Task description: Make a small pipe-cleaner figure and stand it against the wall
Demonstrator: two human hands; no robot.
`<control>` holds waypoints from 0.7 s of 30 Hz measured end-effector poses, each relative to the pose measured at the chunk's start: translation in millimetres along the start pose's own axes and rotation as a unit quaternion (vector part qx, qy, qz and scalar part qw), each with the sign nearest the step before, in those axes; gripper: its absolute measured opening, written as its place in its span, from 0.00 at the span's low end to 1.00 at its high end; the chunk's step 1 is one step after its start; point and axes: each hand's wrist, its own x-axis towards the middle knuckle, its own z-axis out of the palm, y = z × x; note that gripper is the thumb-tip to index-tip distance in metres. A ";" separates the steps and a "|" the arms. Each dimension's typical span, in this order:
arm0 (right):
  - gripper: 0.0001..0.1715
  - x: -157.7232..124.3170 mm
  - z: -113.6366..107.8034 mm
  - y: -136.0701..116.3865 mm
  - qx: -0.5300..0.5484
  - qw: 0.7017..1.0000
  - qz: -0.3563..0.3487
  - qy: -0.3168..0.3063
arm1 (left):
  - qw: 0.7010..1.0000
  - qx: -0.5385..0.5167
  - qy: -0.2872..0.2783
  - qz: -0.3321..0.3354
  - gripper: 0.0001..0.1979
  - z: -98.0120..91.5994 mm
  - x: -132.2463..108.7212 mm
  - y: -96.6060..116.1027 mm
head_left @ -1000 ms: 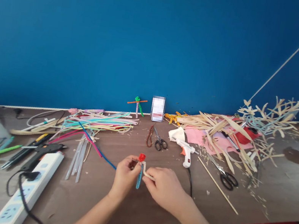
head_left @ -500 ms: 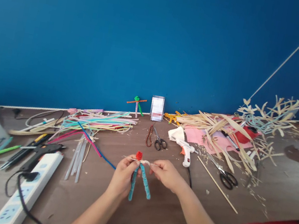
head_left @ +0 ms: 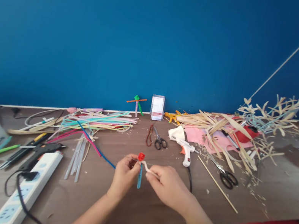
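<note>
Hands pinch a pipe-cleaner figure over a craft table

Left hand (head_left: 124, 177) clenched on the figure (head_left: 139, 176) just below its red head (head_left: 141, 157); right hand (head_left: 168, 186) grasping its white strand (head_left: 148, 170) between thumb and fingers; the figure is held up over the brown table (head_left: 149, 208), between the hands; glue gun (head_left: 186, 158) and scissors (head_left: 158, 141) lie ahead; power strip (head_left: 29, 188) lies to the left.
</note>
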 end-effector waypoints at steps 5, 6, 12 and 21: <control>0.18 14.4 -7.8 23.1 0.098 0.993 0.007 0.062 | 0.995 -0.015 -0.091 -0.021 0.06 -2.1 -1.9 8.7; 0.18 18.1 -7.0 28.7 0.119 0.991 0.011 0.063 | 0.993 -0.031 -0.109 -0.032 0.07 -2.7 -2.4 9.3; 0.21 29.5 13.4 46.5 0.190 0.981 0.027 -0.014 | 0.974 -0.163 -0.123 -0.100 0.10 -1.8 -4.8 7.6; 0.20 5.8 35.6 21.3 0.058 0.998 0.019 -0.034 | 0.995 -0.085 -0.007 -0.048 0.08 0.6 1.4 -3.9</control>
